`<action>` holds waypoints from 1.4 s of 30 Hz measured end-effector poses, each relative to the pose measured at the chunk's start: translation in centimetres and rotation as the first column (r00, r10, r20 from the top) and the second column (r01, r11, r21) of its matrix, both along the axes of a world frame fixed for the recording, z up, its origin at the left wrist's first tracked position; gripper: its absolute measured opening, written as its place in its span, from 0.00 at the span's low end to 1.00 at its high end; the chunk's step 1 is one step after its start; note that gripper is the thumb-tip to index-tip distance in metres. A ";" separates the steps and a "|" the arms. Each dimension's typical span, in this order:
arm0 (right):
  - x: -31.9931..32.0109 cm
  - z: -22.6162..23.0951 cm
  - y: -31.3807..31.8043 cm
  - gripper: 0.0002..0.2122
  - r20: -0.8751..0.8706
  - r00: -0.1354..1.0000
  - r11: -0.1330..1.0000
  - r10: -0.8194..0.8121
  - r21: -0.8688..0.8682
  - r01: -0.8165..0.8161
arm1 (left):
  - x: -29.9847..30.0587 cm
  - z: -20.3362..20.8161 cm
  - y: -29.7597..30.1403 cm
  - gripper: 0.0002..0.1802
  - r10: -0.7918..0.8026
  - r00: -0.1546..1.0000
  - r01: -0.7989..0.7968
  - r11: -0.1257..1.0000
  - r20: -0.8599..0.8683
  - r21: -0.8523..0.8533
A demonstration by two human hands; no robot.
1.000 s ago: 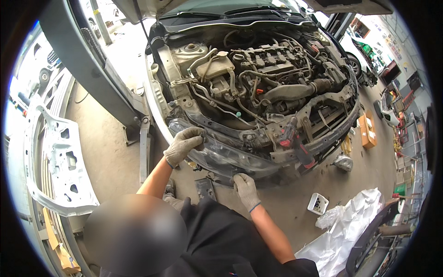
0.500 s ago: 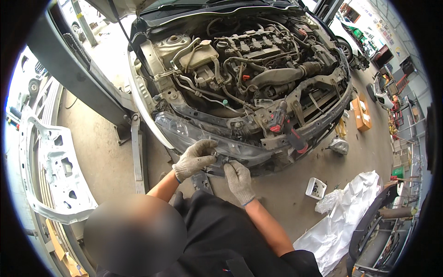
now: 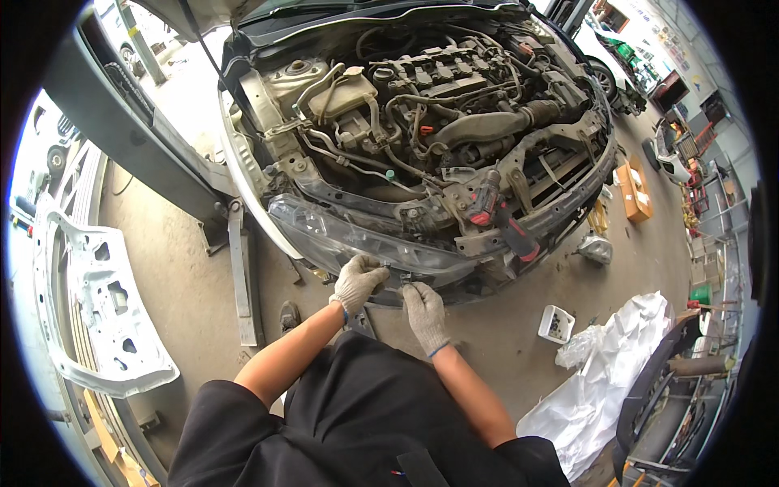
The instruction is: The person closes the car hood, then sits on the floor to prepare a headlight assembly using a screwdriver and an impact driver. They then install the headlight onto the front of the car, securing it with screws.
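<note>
Both my hands wear knitted grey work gloves and are held close together in front of the headlight (image 3: 341, 235) of a car with its hood up. My left hand (image 3: 358, 281) is pinched, with a tiny dark piece at its fingertips that is too small to name. Just to its right, my right hand (image 3: 424, 313) pinches a small dark part (image 3: 406, 281) between thumb and fingers. A black and red cordless drill (image 3: 503, 217) rests on the car's front crossmember, beyond my right hand.
The open engine bay (image 3: 438, 89) lies ahead. A lift post (image 3: 154, 122) and its arm stand at left, near a white panel (image 3: 101, 300). On the floor at right are a white tub of small parts (image 3: 557, 324), a removed lamp (image 3: 596, 249), a cardboard box (image 3: 634, 191) and white sheeting (image 3: 592, 381).
My left hand has shifted slightly right, and its fingers are more curled. My right hand stays pinched on the small dark part. The view has moved a little.
</note>
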State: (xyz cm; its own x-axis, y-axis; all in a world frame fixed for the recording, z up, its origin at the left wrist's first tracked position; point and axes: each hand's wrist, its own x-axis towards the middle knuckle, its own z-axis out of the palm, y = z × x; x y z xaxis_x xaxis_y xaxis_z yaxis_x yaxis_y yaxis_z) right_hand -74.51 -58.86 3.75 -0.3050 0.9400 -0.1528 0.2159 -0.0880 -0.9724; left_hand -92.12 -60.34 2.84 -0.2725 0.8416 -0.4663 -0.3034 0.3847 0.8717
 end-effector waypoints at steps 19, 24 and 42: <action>2.4 -1.5 -0.5 0.12 0.061 0.991 0.987 -0.120 -0.096 0.126 | 4.9 3.1 4.3 0.20 0.017 0.964 -0.066 0.982 -0.266 -0.179; 2.2 -0.7 -0.7 0.12 0.029 0.989 0.987 -0.145 -0.067 0.146 | 4.4 3.1 4.3 0.19 -0.055 0.956 -0.005 0.979 -0.287 -0.202; 2.6 -1.8 -0.8 0.12 0.055 0.993 0.991 -0.103 -0.080 0.107 | 5.3 -1.3 4.2 0.16 0.074 0.984 -0.093 0.989 -0.163 -0.112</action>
